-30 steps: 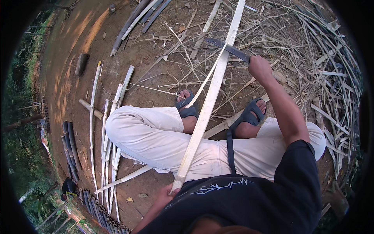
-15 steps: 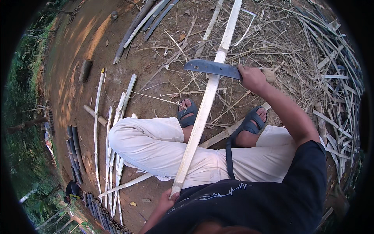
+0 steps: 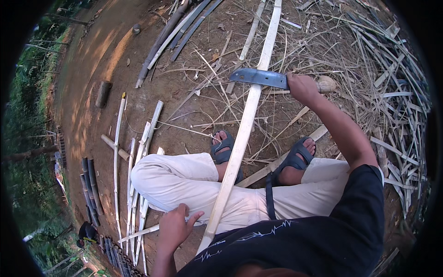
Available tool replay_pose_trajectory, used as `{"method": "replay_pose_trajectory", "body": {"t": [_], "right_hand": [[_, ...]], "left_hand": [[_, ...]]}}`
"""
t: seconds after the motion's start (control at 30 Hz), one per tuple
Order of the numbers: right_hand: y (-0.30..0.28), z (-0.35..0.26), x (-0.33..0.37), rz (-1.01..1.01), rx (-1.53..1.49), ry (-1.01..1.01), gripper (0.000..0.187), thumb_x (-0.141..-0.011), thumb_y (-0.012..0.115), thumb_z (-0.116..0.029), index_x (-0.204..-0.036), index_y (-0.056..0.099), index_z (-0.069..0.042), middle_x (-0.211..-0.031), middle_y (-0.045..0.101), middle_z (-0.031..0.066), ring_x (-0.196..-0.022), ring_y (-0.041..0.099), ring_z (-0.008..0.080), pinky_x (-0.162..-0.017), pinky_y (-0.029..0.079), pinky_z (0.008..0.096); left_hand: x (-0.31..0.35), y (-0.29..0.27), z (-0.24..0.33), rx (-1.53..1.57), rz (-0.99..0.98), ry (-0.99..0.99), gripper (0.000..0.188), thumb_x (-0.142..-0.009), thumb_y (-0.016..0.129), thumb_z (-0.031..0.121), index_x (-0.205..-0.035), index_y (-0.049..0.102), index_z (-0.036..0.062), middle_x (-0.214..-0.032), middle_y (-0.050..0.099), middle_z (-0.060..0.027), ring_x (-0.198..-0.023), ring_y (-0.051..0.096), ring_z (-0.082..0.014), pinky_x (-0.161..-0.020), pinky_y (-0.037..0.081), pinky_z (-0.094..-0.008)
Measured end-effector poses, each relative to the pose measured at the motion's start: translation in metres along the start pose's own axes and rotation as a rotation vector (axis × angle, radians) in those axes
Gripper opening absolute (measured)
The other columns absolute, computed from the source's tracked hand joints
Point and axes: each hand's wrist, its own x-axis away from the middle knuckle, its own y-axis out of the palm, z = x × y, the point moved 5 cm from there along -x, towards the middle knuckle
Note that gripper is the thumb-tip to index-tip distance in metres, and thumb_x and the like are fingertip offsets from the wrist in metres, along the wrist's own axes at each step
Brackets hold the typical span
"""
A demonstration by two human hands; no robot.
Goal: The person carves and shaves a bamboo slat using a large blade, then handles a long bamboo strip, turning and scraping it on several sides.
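A long pale bamboo strip [image 3: 243, 127] runs from my waist, over my lap and between my feet, to the top of the view. Across its upper part lies the dark, broad blade of a machete [image 3: 272, 79], with a few holes in it. My right hand [image 3: 302, 88] is closed around the machete's handle; its rounded wooden end shows past the hand. Beside the strip's near end, my left hand [image 3: 175, 226] hangs over my lap with thumb and fingers apart, holding nothing. The strip's lower end passes out of sight at my shirt.
Shavings [image 3: 318, 55] litter the ground ahead and right, with a heap of thin strips [image 3: 397, 92] along the right. Several split pale strips [image 3: 134, 198] lie at my left, near dark bamboo poles [image 3: 92, 189]. A short log [image 3: 103, 93] lies farther off. My sandalled feet flank the strip.
My left hand has let go of the strip's near end and moved up and left, its fingers opening. The machete has shifted slightly right, still across the strip.
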Motion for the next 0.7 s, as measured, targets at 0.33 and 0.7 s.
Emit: {"method": "replay_pose_trajectory", "body": {"t": [0.33, 0.7], "right_hand": [[-0.018, -0.032, 0.027, -0.069, -0.042, -0.016, 0.015, -0.086, 0.053, -0.007, -0.096, 0.060, 0.002, -0.084, 0.071, 0.0210, -0.079, 0.072, 0.0369, -0.069, 0.058, 0.0463], [-0.050, -0.027, 0.054, 0.016, 0.002, -0.066, 0.017, -0.088, 0.052, -0.008, -0.101, 0.056, 0.001, -0.082, 0.070, 0.0196, -0.075, 0.071, 0.0370, -0.065, 0.057, 0.0474]], "left_hand": [[-0.273, 0.056, 0.165, 1.441, -0.653, 0.171, 0.055, -0.097, 0.053, 0.058, -0.106, 0.052, 0.0036, -0.072, 0.057, -0.0032, -0.058, 0.057, -0.0129, -0.051, 0.048, -0.0252], [-0.090, 0.053, 0.080, 1.204, -0.343, -0.019, 0.046, -0.102, 0.046, 0.051, -0.092, 0.048, 0.0066, -0.061, 0.042, 0.0017, -0.042, 0.037, -0.0068, -0.038, 0.037, -0.0255]]}}
